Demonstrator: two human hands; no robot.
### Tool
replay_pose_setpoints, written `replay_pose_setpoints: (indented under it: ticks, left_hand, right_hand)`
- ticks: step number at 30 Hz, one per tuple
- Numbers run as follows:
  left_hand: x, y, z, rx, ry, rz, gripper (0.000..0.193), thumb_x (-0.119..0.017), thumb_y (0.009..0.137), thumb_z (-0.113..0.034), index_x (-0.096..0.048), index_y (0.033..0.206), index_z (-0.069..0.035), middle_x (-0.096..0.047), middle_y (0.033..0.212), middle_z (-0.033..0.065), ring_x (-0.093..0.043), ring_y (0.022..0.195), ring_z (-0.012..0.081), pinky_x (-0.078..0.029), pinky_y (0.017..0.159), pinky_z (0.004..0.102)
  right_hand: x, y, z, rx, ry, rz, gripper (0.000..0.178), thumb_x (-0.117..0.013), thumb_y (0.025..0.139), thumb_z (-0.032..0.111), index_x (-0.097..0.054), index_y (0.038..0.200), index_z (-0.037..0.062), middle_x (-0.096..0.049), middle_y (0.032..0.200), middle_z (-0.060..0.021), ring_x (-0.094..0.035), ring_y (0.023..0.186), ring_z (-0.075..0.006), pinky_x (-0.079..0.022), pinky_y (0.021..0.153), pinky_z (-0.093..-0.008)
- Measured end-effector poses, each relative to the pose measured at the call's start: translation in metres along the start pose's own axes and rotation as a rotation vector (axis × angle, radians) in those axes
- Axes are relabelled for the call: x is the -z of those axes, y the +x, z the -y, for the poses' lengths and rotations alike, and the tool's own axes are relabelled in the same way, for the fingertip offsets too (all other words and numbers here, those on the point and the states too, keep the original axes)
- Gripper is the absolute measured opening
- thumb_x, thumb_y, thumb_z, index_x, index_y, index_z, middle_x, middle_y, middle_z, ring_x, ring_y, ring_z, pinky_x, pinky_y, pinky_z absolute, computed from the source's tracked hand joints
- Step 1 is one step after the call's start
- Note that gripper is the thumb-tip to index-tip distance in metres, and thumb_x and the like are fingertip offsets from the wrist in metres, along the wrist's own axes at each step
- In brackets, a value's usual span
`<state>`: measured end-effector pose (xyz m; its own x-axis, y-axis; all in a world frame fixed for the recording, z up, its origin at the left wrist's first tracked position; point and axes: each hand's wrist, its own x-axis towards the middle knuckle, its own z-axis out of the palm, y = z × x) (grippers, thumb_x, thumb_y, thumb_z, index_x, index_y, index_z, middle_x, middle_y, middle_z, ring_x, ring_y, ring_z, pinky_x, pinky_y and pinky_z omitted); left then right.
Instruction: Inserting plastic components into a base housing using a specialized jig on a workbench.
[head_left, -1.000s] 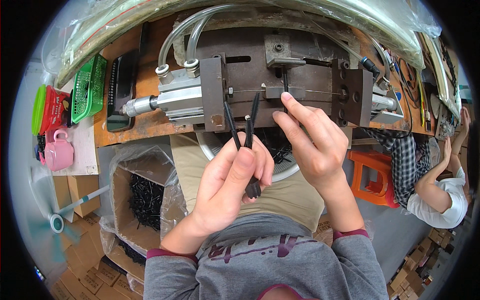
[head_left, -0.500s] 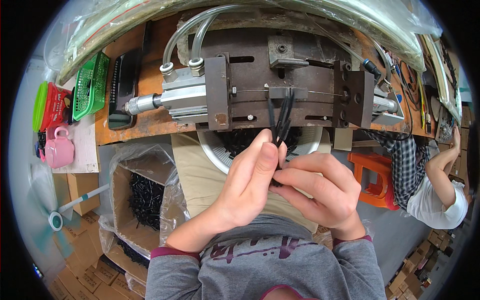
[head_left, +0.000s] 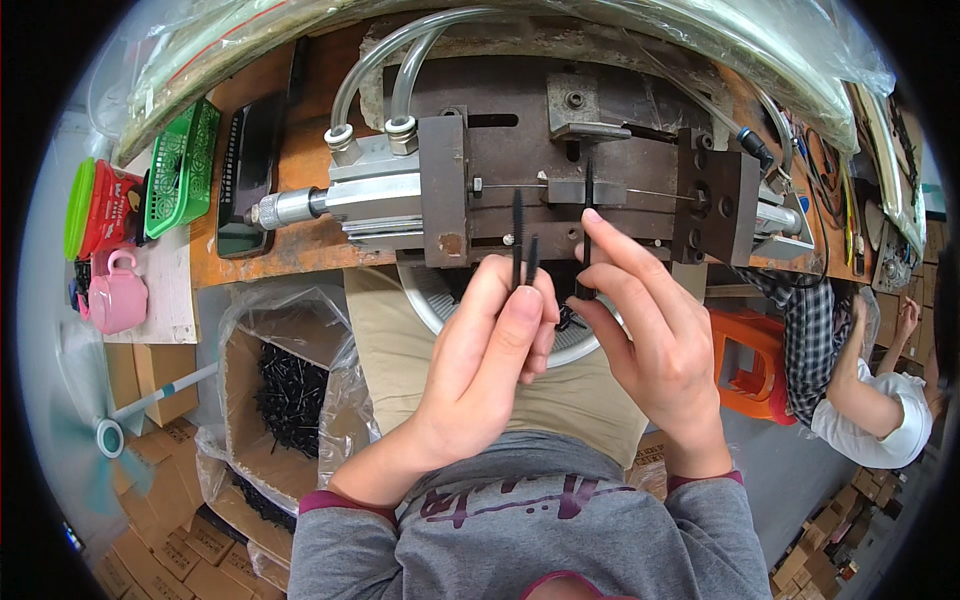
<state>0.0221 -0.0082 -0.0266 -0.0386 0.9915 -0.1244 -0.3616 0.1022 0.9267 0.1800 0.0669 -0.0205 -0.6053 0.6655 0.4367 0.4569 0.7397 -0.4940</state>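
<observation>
Mascara wand point(head_left: 589, 185), slim and black, is pinched in the right hand point(head_left: 650, 330), bristled tip pointing away from the body, over the small metal block point(head_left: 565, 191); whether they touch, I can't tell. It looks light, with a stiff, smooth stem and softer bristles that would crush easily, so the stem or thicker base seems the place to grip. The left hand point(head_left: 485, 350) is closed around at least two more wands point(head_left: 517, 235). Beyond lies the dark machine plate point(head_left: 520, 150) on the wooden worktop point(head_left: 285, 262); below it, a white basin point(head_left: 420, 303).
</observation>
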Motion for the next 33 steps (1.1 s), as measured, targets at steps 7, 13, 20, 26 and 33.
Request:
replay_pose_setpoints:
  ticks: [7, 13, 20, 26, 33]
  left_hand:
    - [0.010, -0.006, 0.002, -0.134, -0.155, 0.080, 0.025, -0.036, 0.110, -0.027, -0.045, 0.105, -0.004, -0.050, 0.083, 0.0032, -0.047, 0.074, 0.0092, -0.041, 0.069, 0.0241]
    - [0.006, -0.004, -0.006, -0.281, -0.061, 0.034, 0.020, -0.030, 0.109, -0.017, -0.044, 0.108, -0.002, -0.062, 0.116, 0.0232, -0.061, 0.107, 0.0239, -0.044, 0.099, 0.0348]
    - [-0.001, -0.001, -0.007, -0.211, -0.204, 0.155, 0.019, -0.031, 0.109, -0.013, -0.043, 0.116, 0.000, -0.055, 0.135, 0.0312, -0.052, 0.130, 0.0313, -0.037, 0.110, 0.0375]
    - [-0.007, 0.000, -0.011, -0.153, 0.009, 0.046, 0.031, -0.034, 0.108, -0.016, -0.046, 0.129, 0.003, -0.058, 0.133, 0.0274, -0.059, 0.119, 0.0264, -0.046, 0.101, 0.0366]
    - [0.017, -0.008, -0.014, -0.159, 0.190, -0.010, 0.036, -0.039, 0.106, -0.009, -0.044, 0.140, 0.002, -0.065, 0.103, 0.0069, -0.048, 0.078, 0.0083, -0.043, 0.075, 0.0223]
  right_hand:
    - [0.006, 0.014, 0.002, 0.065, -0.223, 0.057, 0.026, -0.079, 0.070, 0.004, -0.064, 0.091, 0.0014, -0.069, 0.120, -0.0137, -0.064, 0.066, -0.0223, -0.050, 0.058, -0.0305]
    - [0.011, 0.015, 0.004, 0.042, -0.252, 0.091, 0.028, -0.081, 0.070, 0.005, -0.066, 0.094, 0.0020, -0.071, 0.116, -0.0124, -0.067, 0.069, -0.0223, -0.051, 0.060, -0.0303]
    - [0.010, -0.004, 0.014, 0.282, 0.160, -0.009, 0.035, -0.070, 0.065, 0.009, -0.070, 0.098, -0.0018, -0.069, 0.093, -0.0142, -0.068, 0.069, -0.0210, -0.055, 0.057, -0.0293]
    - [0.022, -0.002, 0.012, 0.242, 0.180, -0.028, 0.035, -0.072, 0.065, 0.003, -0.070, 0.099, -0.0016, -0.068, 0.100, -0.0179, -0.069, 0.076, -0.0244, -0.057, 0.062, -0.0316]
    - [-0.001, -0.001, 0.001, 0.031, -0.058, -0.035, 0.024, -0.070, 0.070, -0.001, -0.065, 0.094, -0.0016, -0.065, 0.120, -0.0209, -0.070, 0.087, -0.0287, -0.057, 0.075, -0.0351]
